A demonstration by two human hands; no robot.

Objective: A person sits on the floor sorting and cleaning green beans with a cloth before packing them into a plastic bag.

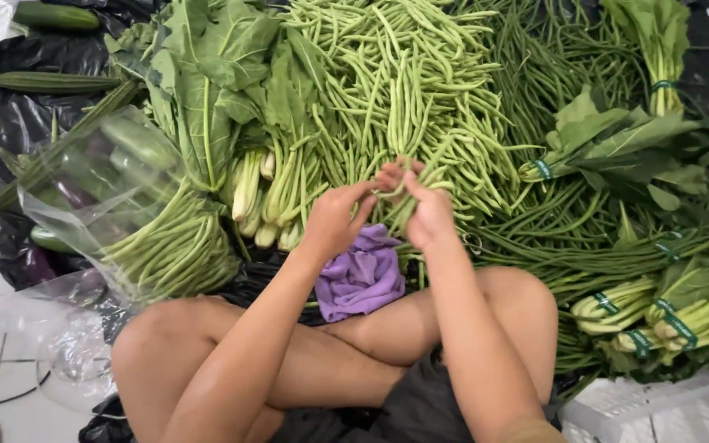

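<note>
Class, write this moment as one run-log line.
left hand: on bean bundle | right hand: gripping bean bundle | purple cloth: beneath hands

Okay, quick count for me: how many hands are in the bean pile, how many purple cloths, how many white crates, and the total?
Hands, both gripping green beans: 2, the left hand and the right hand
Purple cloth: 1
White crate: 1
Total: 4

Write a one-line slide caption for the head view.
Both hands, left and right, gather green beans above a purple cloth.
</note>
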